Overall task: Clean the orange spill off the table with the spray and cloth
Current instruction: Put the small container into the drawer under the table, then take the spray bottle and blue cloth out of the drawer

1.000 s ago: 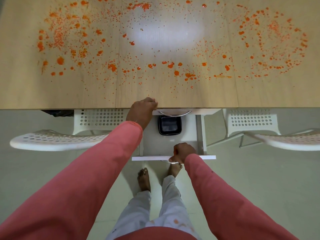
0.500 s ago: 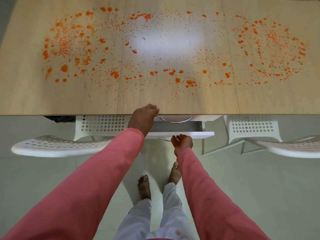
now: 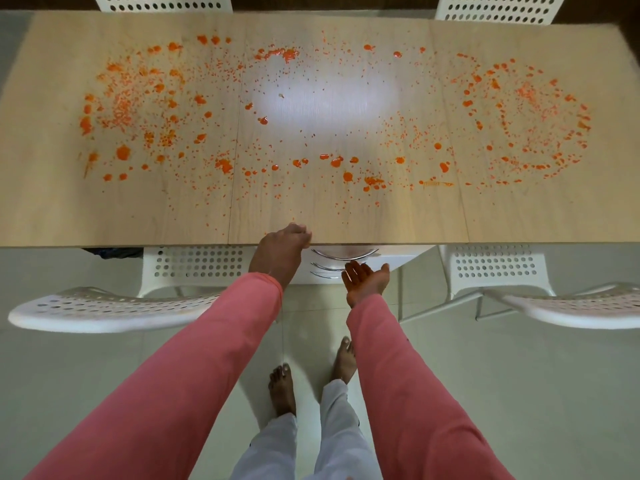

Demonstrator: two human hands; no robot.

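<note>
Orange spill (image 3: 138, 116) lies scattered in drops and splatters across the whole light wooden table (image 3: 52, 216), thickest at the left and right ends. My left hand (image 3: 280, 254) rests on the table's near edge, fingers curled over it. Palm up and fingers spread, my right hand (image 3: 363, 280) hangs below the edge, right in front of the white drawer unit (image 3: 398, 261) with curved metal handles, holding nothing. No spray bottle or cloth is in view.
White perforated chairs stand at the near left (image 3: 104, 306) and near right (image 3: 571, 303), tucked partly under the table. Two more chair backs show at the far side (image 3: 162, 2). My bare feet stand on the pale tiled floor (image 3: 519, 393).
The drawer that stood pulled out a second ago has been pushed in flush. My right hand let go of its front and turned palm up. The left hand stayed on the table edge.
</note>
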